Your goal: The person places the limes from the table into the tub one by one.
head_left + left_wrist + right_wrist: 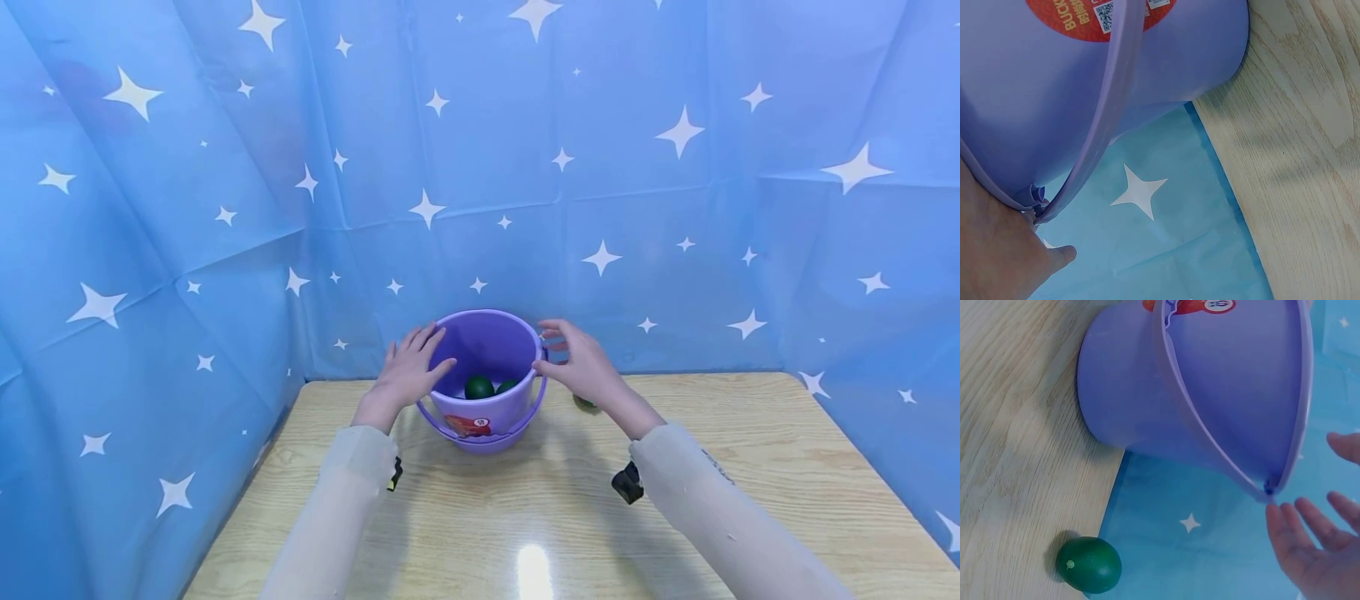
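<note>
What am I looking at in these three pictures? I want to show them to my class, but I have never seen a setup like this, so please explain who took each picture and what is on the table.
No machine here: a person works with two bare hands. The wide picture comes from a camera on the person's head, looking down at a wooden table with a blue starry cloth hung behind it. The other two come from small cameras strapped to each wrist, so they show the same things very close and tilted.

On the table stands a purple bucket with its handle folded down. Inside lie two green fruits, probably limes. A third lime lies on the table beside the bucket, near the right hand.

The left hand touches the bucket's rim on one side. The right hand is open at the other side, fingers spread; neither hand grips anything.
</note>
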`<action>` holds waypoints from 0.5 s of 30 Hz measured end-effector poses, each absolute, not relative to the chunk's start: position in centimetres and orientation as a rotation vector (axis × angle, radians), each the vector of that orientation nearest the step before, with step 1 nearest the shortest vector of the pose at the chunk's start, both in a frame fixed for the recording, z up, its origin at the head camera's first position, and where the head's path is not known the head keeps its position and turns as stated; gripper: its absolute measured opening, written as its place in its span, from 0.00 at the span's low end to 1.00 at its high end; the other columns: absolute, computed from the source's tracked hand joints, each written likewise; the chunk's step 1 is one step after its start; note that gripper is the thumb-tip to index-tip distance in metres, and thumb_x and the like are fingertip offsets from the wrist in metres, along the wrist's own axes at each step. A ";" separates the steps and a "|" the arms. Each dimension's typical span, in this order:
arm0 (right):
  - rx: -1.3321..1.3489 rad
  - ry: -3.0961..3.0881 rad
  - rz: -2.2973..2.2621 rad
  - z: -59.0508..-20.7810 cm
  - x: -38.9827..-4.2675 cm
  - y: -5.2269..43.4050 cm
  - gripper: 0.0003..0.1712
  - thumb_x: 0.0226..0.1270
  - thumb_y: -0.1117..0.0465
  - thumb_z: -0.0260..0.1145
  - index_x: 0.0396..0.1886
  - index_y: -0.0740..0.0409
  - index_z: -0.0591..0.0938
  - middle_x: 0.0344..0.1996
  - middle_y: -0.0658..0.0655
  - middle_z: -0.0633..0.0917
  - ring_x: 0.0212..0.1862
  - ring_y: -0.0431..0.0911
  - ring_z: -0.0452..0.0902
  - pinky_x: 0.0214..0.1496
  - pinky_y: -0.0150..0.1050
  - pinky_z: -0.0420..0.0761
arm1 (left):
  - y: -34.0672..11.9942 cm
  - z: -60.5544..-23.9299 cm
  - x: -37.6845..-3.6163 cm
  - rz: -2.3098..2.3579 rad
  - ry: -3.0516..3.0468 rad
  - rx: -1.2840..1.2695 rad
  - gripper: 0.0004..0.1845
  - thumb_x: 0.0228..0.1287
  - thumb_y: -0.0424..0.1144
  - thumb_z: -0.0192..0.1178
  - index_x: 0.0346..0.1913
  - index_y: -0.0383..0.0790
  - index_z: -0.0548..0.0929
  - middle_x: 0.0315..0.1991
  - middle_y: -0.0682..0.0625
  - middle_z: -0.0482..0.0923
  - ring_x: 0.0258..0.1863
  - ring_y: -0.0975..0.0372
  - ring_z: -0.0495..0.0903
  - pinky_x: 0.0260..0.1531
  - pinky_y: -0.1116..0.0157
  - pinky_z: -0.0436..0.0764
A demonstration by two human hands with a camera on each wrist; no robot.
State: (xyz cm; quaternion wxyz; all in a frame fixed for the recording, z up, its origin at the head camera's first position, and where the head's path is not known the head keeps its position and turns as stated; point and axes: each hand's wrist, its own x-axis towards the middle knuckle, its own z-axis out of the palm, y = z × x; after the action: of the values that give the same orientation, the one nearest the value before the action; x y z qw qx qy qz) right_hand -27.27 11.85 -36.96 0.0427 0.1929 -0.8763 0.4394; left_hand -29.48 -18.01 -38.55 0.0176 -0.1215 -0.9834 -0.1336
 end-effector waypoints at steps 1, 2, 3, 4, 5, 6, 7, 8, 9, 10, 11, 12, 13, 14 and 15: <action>0.590 -2.682 1.341 -37.0 -27.3 11.9 0.38 0.67 0.59 0.69 0.73 0.58 0.66 0.65 0.67 0.75 0.64 0.63 0.76 0.58 0.54 0.84 | -18.0 -38.6 -29.5 -0.411 -3.056 -0.375 0.38 0.74 0.63 0.43 0.80 0.52 0.51 0.82 0.50 0.43 0.82 0.48 0.42 0.77 0.36 0.40; 0.587 -2.684 1.338 -37.0 -27.3 12.0 0.38 0.66 0.59 0.69 0.73 0.57 0.66 0.65 0.67 0.75 0.64 0.63 0.76 0.58 0.54 0.84 | -18.0 -38.6 -29.5 -0.412 -3.055 -0.374 0.38 0.74 0.63 0.43 0.80 0.52 0.51 0.82 0.50 0.43 0.82 0.48 0.42 0.77 0.36 0.39; 0.584 -2.684 1.337 -37.0 -27.3 12.0 0.38 0.66 0.59 0.69 0.73 0.58 0.66 0.65 0.67 0.75 0.64 0.63 0.76 0.58 0.54 0.83 | -18.0 -38.6 -29.5 -0.411 -3.053 -0.375 0.38 0.75 0.63 0.44 0.80 0.52 0.51 0.82 0.50 0.43 0.82 0.48 0.42 0.77 0.36 0.39; 0.582 -2.684 1.336 -37.0 -27.3 12.1 0.38 0.66 0.59 0.69 0.73 0.58 0.66 0.65 0.67 0.75 0.64 0.63 0.76 0.58 0.55 0.83 | -18.1 -38.6 -29.6 -0.415 -3.052 -0.376 0.38 0.75 0.63 0.44 0.80 0.52 0.51 0.82 0.50 0.43 0.81 0.48 0.42 0.77 0.36 0.39; 0.576 -2.686 1.333 -37.0 -27.2 12.2 0.38 0.66 0.59 0.70 0.73 0.57 0.66 0.65 0.67 0.76 0.64 0.62 0.76 0.58 0.55 0.83 | -18.1 -38.6 -29.6 -0.415 -3.053 -0.374 0.38 0.75 0.63 0.44 0.80 0.53 0.51 0.82 0.51 0.43 0.82 0.48 0.42 0.77 0.37 0.39; 0.577 -2.687 1.325 -37.0 -27.2 12.2 0.37 0.66 0.59 0.69 0.73 0.58 0.66 0.65 0.67 0.76 0.63 0.63 0.76 0.58 0.55 0.83 | -18.1 -38.7 -29.6 -0.416 -3.054 -0.373 0.38 0.75 0.63 0.44 0.80 0.53 0.51 0.82 0.51 0.43 0.82 0.48 0.42 0.77 0.37 0.39; 0.574 -2.687 1.323 -37.0 -27.2 12.3 0.37 0.66 0.59 0.69 0.73 0.58 0.66 0.65 0.67 0.76 0.63 0.63 0.76 0.58 0.55 0.83 | -18.1 -38.7 -29.6 -0.420 -3.054 -0.372 0.38 0.75 0.63 0.44 0.80 0.53 0.51 0.82 0.51 0.43 0.82 0.48 0.42 0.77 0.37 0.39; 0.574 -2.688 1.322 -37.1 -27.2 12.4 0.38 0.66 0.59 0.70 0.73 0.58 0.66 0.65 0.67 0.76 0.63 0.63 0.76 0.58 0.55 0.83 | -18.1 -38.7 -29.6 -0.423 -3.053 -0.374 0.38 0.75 0.63 0.44 0.80 0.53 0.51 0.82 0.51 0.43 0.82 0.48 0.42 0.77 0.37 0.39; 0.574 -2.689 1.322 -37.1 -27.2 12.4 0.37 0.66 0.59 0.70 0.73 0.58 0.66 0.65 0.67 0.76 0.63 0.63 0.76 0.58 0.56 0.83 | -18.1 -38.7 -29.6 -0.422 -3.054 -0.373 0.38 0.74 0.63 0.43 0.80 0.53 0.51 0.83 0.51 0.43 0.82 0.48 0.42 0.77 0.37 0.39; 0.575 -2.689 1.318 -37.1 -27.2 12.5 0.38 0.66 0.59 0.70 0.73 0.58 0.66 0.65 0.67 0.76 0.63 0.63 0.76 0.59 0.56 0.83 | -18.1 -38.7 -29.6 -0.422 -3.056 -0.372 0.38 0.74 0.64 0.43 0.81 0.53 0.51 0.83 0.51 0.43 0.82 0.48 0.41 0.77 0.37 0.39; 0.575 -2.691 1.314 -37.1 -27.2 12.6 0.38 0.66 0.58 0.70 0.73 0.58 0.66 0.65 0.67 0.76 0.63 0.63 0.76 0.59 0.56 0.83 | -18.1 -38.7 -29.6 -0.420 -3.057 -0.372 0.38 0.74 0.64 0.43 0.81 0.53 0.51 0.83 0.51 0.43 0.82 0.48 0.41 0.77 0.37 0.39; 0.576 -2.691 1.307 -37.1 -27.2 12.6 0.38 0.66 0.58 0.70 0.73 0.58 0.66 0.65 0.67 0.76 0.63 0.63 0.76 0.59 0.57 0.82 | -18.1 -38.6 -29.6 -0.422 -3.058 -0.373 0.38 0.74 0.64 0.43 0.81 0.53 0.51 0.83 0.51 0.43 0.82 0.48 0.41 0.77 0.37 0.39; 0.573 -2.693 1.304 -37.2 -27.2 12.7 0.38 0.66 0.58 0.70 0.73 0.57 0.66 0.65 0.67 0.76 0.63 0.63 0.77 0.59 0.57 0.82 | -18.1 -38.6 -29.6 -0.420 -3.057 -0.373 0.38 0.74 0.64 0.42 0.81 0.53 0.51 0.83 0.51 0.43 0.82 0.48 0.41 0.77 0.37 0.39; 0.574 -2.694 1.298 -37.2 -27.2 12.8 0.38 0.66 0.58 0.70 0.73 0.57 0.66 0.65 0.67 0.76 0.63 0.63 0.77 0.59 0.58 0.82 | -18.1 -38.6 -29.6 -0.416 -3.058 -0.374 0.39 0.74 0.65 0.42 0.81 0.53 0.51 0.83 0.50 0.43 0.82 0.48 0.41 0.77 0.37 0.39; 0.574 -2.695 1.291 -37.2 -27.2 12.8 0.38 0.67 0.57 0.70 0.73 0.57 0.66 0.65 0.67 0.76 0.63 0.63 0.77 0.59 0.58 0.82 | -18.1 -38.6 -29.6 -0.414 -3.056 -0.375 0.39 0.74 0.65 0.42 0.81 0.53 0.51 0.83 0.50 0.43 0.82 0.48 0.41 0.77 0.37 0.39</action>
State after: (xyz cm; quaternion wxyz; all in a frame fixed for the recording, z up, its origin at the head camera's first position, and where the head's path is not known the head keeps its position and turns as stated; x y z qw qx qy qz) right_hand -27.19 12.85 -37.24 0.0492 0.1885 -0.8846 0.4236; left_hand -29.61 -18.10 -38.62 0.0173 -0.1208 -0.9835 -0.1333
